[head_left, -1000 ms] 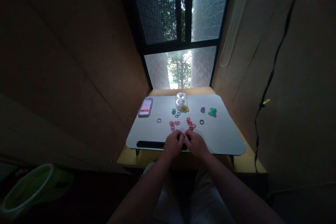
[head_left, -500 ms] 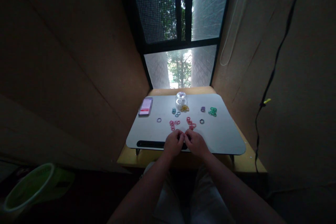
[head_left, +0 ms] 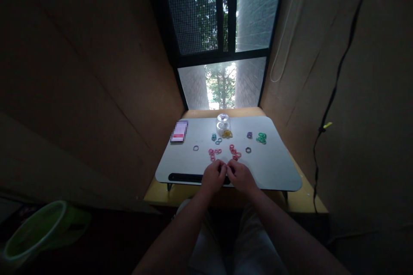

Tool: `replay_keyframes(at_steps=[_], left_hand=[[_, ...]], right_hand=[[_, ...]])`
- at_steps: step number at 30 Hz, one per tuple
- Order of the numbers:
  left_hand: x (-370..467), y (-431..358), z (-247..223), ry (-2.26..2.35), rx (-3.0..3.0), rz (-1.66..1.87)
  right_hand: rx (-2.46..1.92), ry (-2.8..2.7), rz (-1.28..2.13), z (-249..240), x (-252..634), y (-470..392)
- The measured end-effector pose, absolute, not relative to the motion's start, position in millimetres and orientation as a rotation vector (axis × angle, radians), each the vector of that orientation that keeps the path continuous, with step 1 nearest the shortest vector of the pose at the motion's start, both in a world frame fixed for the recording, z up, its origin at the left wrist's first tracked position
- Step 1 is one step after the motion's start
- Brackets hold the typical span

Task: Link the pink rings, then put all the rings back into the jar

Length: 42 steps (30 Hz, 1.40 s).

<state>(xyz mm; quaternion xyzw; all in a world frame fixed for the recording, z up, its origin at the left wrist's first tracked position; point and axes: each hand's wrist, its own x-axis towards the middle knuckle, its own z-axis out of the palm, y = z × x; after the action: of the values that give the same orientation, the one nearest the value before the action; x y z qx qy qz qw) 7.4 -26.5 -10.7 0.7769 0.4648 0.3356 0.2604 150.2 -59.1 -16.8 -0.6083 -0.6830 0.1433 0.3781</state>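
Observation:
My left hand [head_left: 214,174] and my right hand [head_left: 239,174] meet at the front of a white lap table [head_left: 271,167]. Both are closed, with thumbs and fingertips pinched together; whatever is between them is too small and hidden to name. Just beyond the fingers lie small pink rings [head_left: 212,153] on the left and red rings [head_left: 233,151] on the right, like little hair ties. Farther back are teal rings [head_left: 214,136], yellow rings [head_left: 227,134], purple rings [head_left: 249,135] and green rings [head_left: 261,138]. A dark ring [head_left: 248,150] and a pale purple ring [head_left: 195,148] lie singly.
A clear jar [head_left: 223,124] stands at the back middle of the table, and a phone [head_left: 179,132] lies at the back left. A black slot [head_left: 183,177] runs along the front edge. A green basket [head_left: 48,227] is on the floor at left; a black cable [head_left: 337,77] hangs at right.
Both hands keep the same pinched position, with no clear movement of the fingers. The rings lie as before; the whole view has shifted very slightly.

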Motion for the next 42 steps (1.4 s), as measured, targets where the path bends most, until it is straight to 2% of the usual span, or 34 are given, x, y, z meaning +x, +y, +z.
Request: replay_keyframes(at_steps=[42], left_hand=[[8.2,-27.2,-11.3,1.281,2.093,0.901]], right_hand=[[-1.570,-1.743,0.364,-13.1,149.2,-61.6]])
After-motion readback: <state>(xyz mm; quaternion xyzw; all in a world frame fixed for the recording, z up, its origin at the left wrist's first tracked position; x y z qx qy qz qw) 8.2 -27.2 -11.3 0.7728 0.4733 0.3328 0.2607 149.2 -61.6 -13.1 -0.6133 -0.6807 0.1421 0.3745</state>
